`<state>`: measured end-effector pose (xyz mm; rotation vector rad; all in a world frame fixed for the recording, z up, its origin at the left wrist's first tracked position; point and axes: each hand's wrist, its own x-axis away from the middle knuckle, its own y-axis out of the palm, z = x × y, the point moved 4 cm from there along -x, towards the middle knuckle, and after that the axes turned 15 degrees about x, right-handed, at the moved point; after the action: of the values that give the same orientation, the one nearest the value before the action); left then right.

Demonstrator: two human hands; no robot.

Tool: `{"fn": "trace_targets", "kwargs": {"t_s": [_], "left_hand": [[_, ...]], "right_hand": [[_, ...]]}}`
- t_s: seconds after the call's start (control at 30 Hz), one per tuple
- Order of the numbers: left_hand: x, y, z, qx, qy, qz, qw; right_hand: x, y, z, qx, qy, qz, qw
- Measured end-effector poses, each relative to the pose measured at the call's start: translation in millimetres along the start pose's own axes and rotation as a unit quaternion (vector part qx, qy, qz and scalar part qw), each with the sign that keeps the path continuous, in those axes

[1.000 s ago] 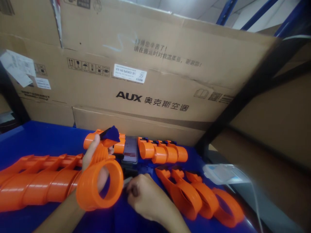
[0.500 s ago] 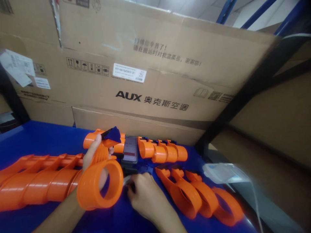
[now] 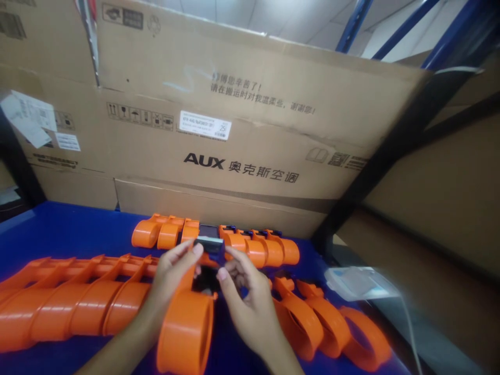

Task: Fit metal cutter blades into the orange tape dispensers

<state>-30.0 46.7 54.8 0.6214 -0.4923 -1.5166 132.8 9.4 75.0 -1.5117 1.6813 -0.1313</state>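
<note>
An orange plastic tape dispenser (image 3: 185,330) hangs upright in front of me, its wide ring at the bottom. The fingers of my left hand (image 3: 170,273) are closed around its upper arm, the thumb lying near the top. A dark blue and black end piece (image 3: 213,250) with a pale strip along its upper edge tops the dispenser. At the right side of that end my right hand (image 3: 250,297) has its fingers curled, the index fingertip against the blue piece and the thumb just below. The exact grip there is partly hidden.
Overlapping orange dispensers (image 3: 94,307) line the left of the blue table (image 3: 78,224). More stand behind (image 3: 167,235), at the back right (image 3: 269,253) and right (image 3: 312,323). A phone (image 3: 209,230) lies at the back. A large cardboard box (image 3: 234,192) forms the rear wall; a clear plastic packet (image 3: 359,281) lies right.
My right hand has risen from the tabletop to the dispenser's blue end. My left hand has turned the dispenser, so its ring hangs lower and that end faces me.
</note>
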Motion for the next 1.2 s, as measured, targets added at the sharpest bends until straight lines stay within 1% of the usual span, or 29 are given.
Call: {"fn": "trace_targets", "kwargs": {"t_s": [0.07,0.13,0.3,0.37,0.43,0.5,0.6,0.77,0.93,1.1,1.2], "left_hand": [[4.9,5.4,-2.3,-0.04,0.009,-0.01,0.999],[10.4,8.7,-3.3,-0.064,0.025,-0.016,0.998],[15.7,10.0,-8.4,-0.062,0.015,-0.032,0.997],[14.9,11.2,-10.9,-0.053,0.005,-0.05,0.997],[14.1,13.3,-14.2,-0.047,-0.014,-0.076,0.996],[13.4,14.5,-17.6,-0.046,-0.035,-0.09,0.994],[12.5,13.0,-20.7,-0.053,-0.049,-0.08,0.994],[10.6,9.1,-23.5,-0.071,-0.049,-0.061,0.994],[9.4,8.5,-23.9,-0.079,-0.045,-0.055,0.994],[10.8,10.1,-18.6,-0.09,-0.033,-0.061,0.994],[11.5,10.8,-17.0,-0.086,-0.036,-0.075,0.993]], "right_hand": [[0.6,-3.4,-1.4,-0.02,-0.013,0.019,1.0],[1.2,-5.8,-1.4,-0.005,-0.017,0.033,0.999],[3.4,-8.7,-0.5,0.107,-0.035,0.088,0.99],[4.0,-8.0,-0.5,0.128,-0.043,0.101,0.986],[3.9,-6.6,-0.1,0.131,-0.042,0.099,0.986],[3.5,-4.8,0.2,0.13,-0.046,0.09,0.986],[3.3,-3.2,0.5,0.14,-0.068,0.089,0.984],[5.0,-1.0,2.3,0.171,-0.107,0.096,0.975],[5.2,1.8,4.5,0.173,-0.125,0.07,0.974],[4.1,3.0,6.0,0.161,-0.153,0.045,0.974],[3.5,1.6,5.0,0.161,-0.153,0.053,0.974]]}}
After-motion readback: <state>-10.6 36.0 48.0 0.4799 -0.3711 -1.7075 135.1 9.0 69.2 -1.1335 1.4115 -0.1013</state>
